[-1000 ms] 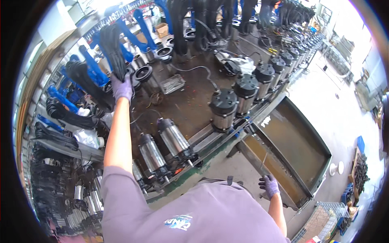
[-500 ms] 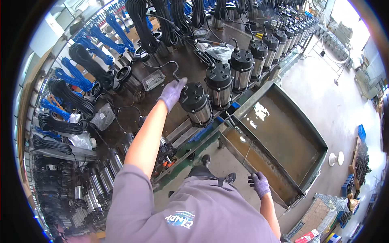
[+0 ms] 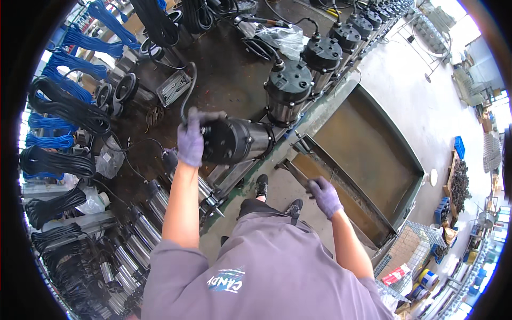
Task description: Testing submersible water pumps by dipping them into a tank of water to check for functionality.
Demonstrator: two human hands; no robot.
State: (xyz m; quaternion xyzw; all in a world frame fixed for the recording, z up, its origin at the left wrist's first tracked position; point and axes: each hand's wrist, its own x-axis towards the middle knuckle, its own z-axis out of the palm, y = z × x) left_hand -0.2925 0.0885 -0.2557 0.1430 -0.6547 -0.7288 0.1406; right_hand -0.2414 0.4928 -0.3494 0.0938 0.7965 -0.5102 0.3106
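Observation:
A submersible pump (image 3: 242,140) with a black cap and shiny steel body lies tipped over to the left at the bench edge. My left hand (image 3: 191,141), in a purple glove, is closed at its cap end, where the black cable comes out; part of the grip is hidden. That cable (image 3: 190,88) arcs up and away across the bench. Beside it another pump (image 3: 289,88) stands upright, cap upward. My right hand (image 3: 325,197), also gloved, hangs in the air near the water trough, its fingers loosely bent with nothing in them.
A metal tank (image 3: 368,154) of brownish water stands at the right. Further upright pumps line the bench's far edge. Coiled black cables (image 3: 69,106) and blue cables crowd the left. Steel cylinders (image 3: 141,226) lie at the lower left. A small tray of parts (image 3: 173,88) rests on the bench.
The pump at my left hand has gone from upright to tipped leftward, and that hand has moved left and nearer. My right hand has risen slightly and shifted left. The view has shifted too.

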